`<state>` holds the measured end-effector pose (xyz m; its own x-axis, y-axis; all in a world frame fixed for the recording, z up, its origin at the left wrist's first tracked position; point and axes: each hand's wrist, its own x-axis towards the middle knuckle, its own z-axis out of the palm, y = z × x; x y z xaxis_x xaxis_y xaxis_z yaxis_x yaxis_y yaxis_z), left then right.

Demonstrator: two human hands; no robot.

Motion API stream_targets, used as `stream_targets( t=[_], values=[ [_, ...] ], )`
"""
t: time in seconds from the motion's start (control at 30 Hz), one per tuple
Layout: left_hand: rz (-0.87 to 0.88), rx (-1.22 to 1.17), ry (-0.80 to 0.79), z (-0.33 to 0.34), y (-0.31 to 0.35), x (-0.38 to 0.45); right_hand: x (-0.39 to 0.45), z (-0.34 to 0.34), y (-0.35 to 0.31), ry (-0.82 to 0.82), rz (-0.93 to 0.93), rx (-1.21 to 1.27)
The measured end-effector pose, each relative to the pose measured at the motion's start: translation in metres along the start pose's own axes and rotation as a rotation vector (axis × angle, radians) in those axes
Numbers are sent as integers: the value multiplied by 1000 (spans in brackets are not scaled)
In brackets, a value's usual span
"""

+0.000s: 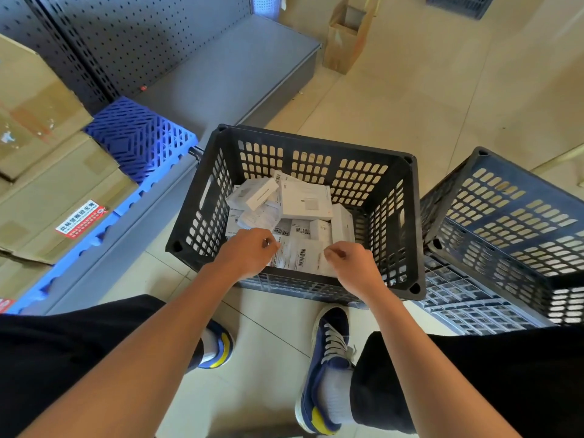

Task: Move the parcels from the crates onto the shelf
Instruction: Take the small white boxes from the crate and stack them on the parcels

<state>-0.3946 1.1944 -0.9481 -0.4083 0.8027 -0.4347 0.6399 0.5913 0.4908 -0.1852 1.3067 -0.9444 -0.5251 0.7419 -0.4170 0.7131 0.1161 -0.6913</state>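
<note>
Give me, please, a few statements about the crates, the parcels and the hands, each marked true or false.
1. The black crate holds white parcels. True.
2. Both hands reach into the blue crate. False: the left hand and right hand are over the black crate; the blue crate stands to its right.
3. The grey shelf ahead of the crate is piled with white parcels. False: none lie on the part shown.
4. Cardboard boxes sit on the left, beside a blue pallet. True.
5. The black crate sits on top of the cardboard boxes. False: it stands on the floor by the person's shoes.
</note>
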Motion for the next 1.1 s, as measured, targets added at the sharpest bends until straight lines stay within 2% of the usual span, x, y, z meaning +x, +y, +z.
stream_targets(
  t=[0.2,0.4,0.57,0.77,1.1],
  values=[
    [4,-62,146,1,-3,33,45,1,0,-20,20,-101],
    [-41,-50,273,-8,-18,88,105,18,-20,-29,-91,-278],
    [-87,-27,198,-17,-41,133,162,40,-43,-79,-118,-416],
    [-84,-27,72,-11,-62,161,214,65,-50,-71,-156,-457],
    [-45,-99,85,4,-62,141,205,73,-31,-13,-240,-484]
  ],
)
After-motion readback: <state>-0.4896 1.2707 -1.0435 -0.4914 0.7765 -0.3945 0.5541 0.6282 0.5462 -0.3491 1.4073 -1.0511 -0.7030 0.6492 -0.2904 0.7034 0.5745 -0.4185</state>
